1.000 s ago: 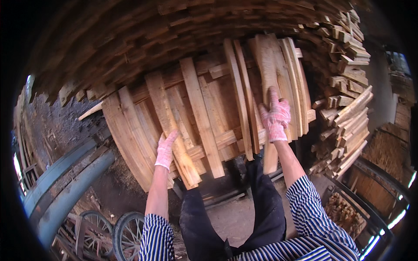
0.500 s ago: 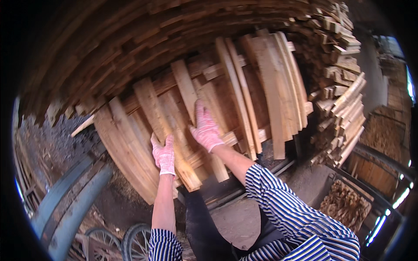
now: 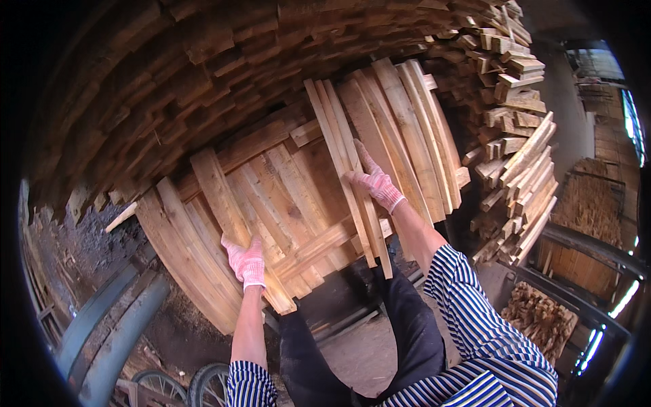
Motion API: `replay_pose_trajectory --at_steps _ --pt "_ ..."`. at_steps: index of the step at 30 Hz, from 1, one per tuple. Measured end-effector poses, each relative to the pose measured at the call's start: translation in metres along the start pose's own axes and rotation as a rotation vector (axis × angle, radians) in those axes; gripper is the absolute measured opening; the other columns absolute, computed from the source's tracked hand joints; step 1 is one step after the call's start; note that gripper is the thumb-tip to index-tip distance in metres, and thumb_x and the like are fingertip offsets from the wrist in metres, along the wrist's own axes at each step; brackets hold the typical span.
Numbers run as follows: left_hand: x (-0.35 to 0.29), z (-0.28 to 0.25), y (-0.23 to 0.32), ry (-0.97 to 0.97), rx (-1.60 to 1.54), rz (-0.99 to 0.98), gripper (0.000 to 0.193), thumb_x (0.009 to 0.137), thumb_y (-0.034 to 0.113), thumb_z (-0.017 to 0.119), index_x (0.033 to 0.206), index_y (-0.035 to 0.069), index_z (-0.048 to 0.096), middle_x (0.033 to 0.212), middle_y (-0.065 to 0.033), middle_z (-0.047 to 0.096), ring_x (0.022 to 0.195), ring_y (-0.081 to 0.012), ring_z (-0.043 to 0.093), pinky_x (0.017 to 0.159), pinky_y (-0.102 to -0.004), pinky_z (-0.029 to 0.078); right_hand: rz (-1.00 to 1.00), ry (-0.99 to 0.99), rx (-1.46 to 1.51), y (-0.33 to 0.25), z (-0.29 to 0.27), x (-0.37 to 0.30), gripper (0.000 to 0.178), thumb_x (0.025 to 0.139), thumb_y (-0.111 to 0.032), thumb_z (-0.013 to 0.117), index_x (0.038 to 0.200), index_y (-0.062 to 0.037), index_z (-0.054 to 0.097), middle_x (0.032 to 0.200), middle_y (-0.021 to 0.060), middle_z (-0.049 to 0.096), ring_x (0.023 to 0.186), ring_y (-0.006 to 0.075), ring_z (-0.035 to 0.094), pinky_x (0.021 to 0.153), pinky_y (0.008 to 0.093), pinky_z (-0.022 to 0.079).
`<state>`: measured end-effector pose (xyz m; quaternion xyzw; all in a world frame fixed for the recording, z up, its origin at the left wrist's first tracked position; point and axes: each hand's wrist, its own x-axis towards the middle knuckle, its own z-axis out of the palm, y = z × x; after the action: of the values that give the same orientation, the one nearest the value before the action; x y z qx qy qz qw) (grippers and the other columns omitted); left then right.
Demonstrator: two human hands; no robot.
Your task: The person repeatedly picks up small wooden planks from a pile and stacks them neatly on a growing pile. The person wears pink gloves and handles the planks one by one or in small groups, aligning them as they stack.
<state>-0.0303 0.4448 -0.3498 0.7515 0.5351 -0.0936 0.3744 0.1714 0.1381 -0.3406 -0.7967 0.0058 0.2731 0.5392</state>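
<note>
My left hand (image 3: 245,261), in a pink-and-white knit glove, grips the lower part of a pale wooden plank (image 3: 220,193), thumb on top. The plank slants across a layer of boards (image 3: 281,186) set side by side. Farther right, my right hand (image 3: 376,182), gloved alike, closes on narrow wooden slats (image 3: 342,159), with the thumb over them and a finger stretched along their side. The slats' lower ends jut past the near crossbar (image 3: 319,245). Its other fingers are partly hidden.
Stacked timber (image 3: 224,74) rises along the far side, with jutting ends (image 3: 522,142) at right. More boards (image 3: 413,129) lie right of my right hand and others (image 3: 180,244) at left. Blue curved metal bars (image 3: 119,332) and a spoked wheel (image 3: 210,386) stand lower left.
My right hand has moved right, from a board in the middle to the narrow slats. That loose board no longer lies across the middle. My left hand stays on its plank.
</note>
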Motion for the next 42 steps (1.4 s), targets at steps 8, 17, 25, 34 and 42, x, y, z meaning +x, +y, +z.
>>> replay_pose_trajectory --at_steps 8,17,25,34,42 --pt "-0.020 -0.021 -0.002 0.114 0.050 -0.067 0.094 0.079 0.023 0.084 0.155 0.007 0.031 0.130 -0.0243 0.064 0.119 -0.0350 0.065 0.103 -0.0405 0.050 0.144 0.144 -0.609 -0.076 0.043 -0.051 0.096 0.085 -0.026 0.075 0.163 -0.0341 0.018 0.151 0.0253 0.046 0.124 0.0415 0.061 0.106 0.0460 0.052" --pt "-0.005 -0.053 0.008 -0.122 -0.186 -0.050 0.112 0.075 0.035 0.092 0.160 0.007 0.025 0.149 -0.0198 0.052 0.139 -0.0348 0.048 0.112 -0.0418 0.043 -0.034 -0.113 -0.627 -0.062 0.236 -0.054 0.079 0.095 -0.048 0.061 0.161 -0.0266 0.024 0.152 0.0327 0.041 0.134 0.0457 0.051 0.109 0.0480 0.046" --pt "0.091 -0.185 -0.118 0.029 -0.422 -0.193 0.083 0.100 0.059 0.055 0.156 0.003 0.031 0.148 -0.0227 0.051 0.141 -0.0351 0.044 0.118 -0.0433 0.038 0.133 -0.089 -0.220 -0.021 0.275 -0.044 0.088 0.101 -0.065 0.040 0.164 -0.0085 0.015 0.150 0.0265 0.050 0.134 0.0384 0.054 0.106 0.0421 0.045" --pt "0.133 -0.158 -0.164 -0.108 -0.187 -0.071 0.085 0.098 0.057 0.059 0.156 0.000 0.034 0.150 -0.0176 0.051 0.137 -0.0282 0.049 0.114 -0.0360 0.036 0.094 -0.160 -0.197 -0.039 0.322 -0.055 0.080 0.098 -0.060 0.046 0.158 -0.0107 0.029 0.160 0.0270 0.034 0.132 0.0435 0.052 0.113 0.0444 0.039" --pt "0.151 -0.165 -0.191 -0.280 -0.334 -0.084 0.077 0.101 0.052 0.059 0.158 0.006 0.033 0.152 -0.0114 0.048 0.134 -0.0239 0.049 0.112 -0.0389 0.041 0.026 0.573 -1.049 -0.035 0.132 -0.017 0.080 0.087 -0.036 0.075 0.157 -0.0259 0.037 0.149 0.0295 0.042 0.138 0.0435 0.045 0.112 0.0571 0.037"
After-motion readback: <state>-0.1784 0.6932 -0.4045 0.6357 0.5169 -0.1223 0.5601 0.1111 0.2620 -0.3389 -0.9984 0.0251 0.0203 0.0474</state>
